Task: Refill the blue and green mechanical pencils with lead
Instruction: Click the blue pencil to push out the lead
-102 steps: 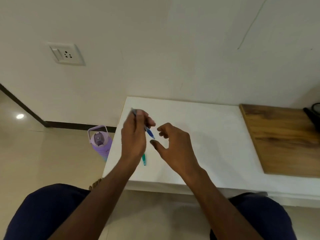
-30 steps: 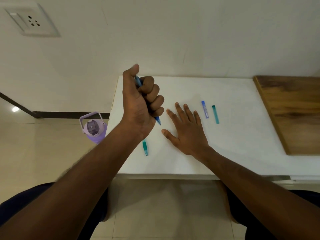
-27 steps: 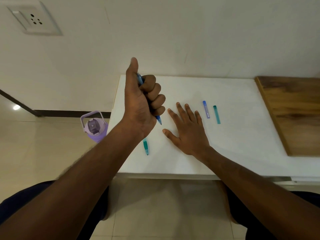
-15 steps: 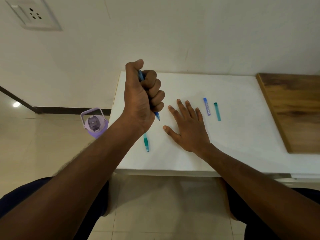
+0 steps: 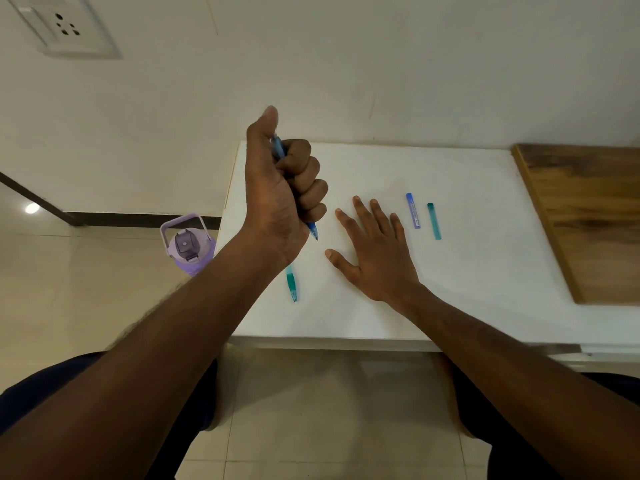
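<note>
My left hand [image 5: 280, 192] is a fist around the blue mechanical pencil [image 5: 313, 232], held above the white table [image 5: 467, 289] with its tip pointing down and my thumb raised over its top end. The green mechanical pencil [image 5: 291, 285] lies on the table below that fist, partly hidden by my wrist. My right hand [image 5: 375, 252] rests flat on the table, fingers spread, holding nothing. To its right lie a blue lead case [image 5: 412, 211] and a green lead case [image 5: 434, 221], side by side.
A wooden board [image 5: 588, 216] covers the table's right end. A purple water bottle [image 5: 188, 245] stands on the tiled floor left of the table. The wall with a socket [image 5: 64, 26] rises right behind the table. My knees are under the front edge.
My left thumb has lifted off the pencil's top end again after pressing down half a second ago. My right hand has stayed flat on the table.
</note>
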